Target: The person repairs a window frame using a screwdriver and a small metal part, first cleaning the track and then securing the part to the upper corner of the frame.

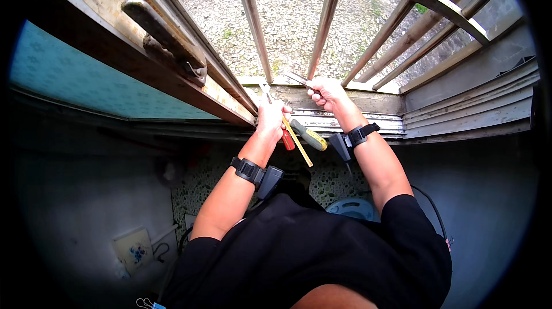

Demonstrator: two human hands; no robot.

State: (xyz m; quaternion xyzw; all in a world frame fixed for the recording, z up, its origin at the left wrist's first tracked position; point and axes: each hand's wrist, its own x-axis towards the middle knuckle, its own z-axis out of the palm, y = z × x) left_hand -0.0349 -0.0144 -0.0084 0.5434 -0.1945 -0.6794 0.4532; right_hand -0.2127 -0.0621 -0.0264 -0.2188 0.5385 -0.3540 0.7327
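Note:
My left hand (271, 118) is closed at the window sill around a slim yellow stick (300, 147), whose lower end juts out toward me. A red handle (287, 140) also sticks out from under this hand. Beside it is a grey-green and yellow screwdriver handle (310, 135); whether my fingers hold it too cannot be made out. A pale, thin tip (264, 87) shows past the far side of the hand. To the right, my right hand (329, 94) grips a slender dark metal tool (300, 78) that points left toward the bars; its exact kind is unclear.
Metal window bars (326, 21) stand just beyond the sill (368, 102), with gravelly ground outside. On the left, a sliding window frame (144, 39) carries a dark handle (164, 30). A light-blue plastic stool (352, 208) is below, near my body.

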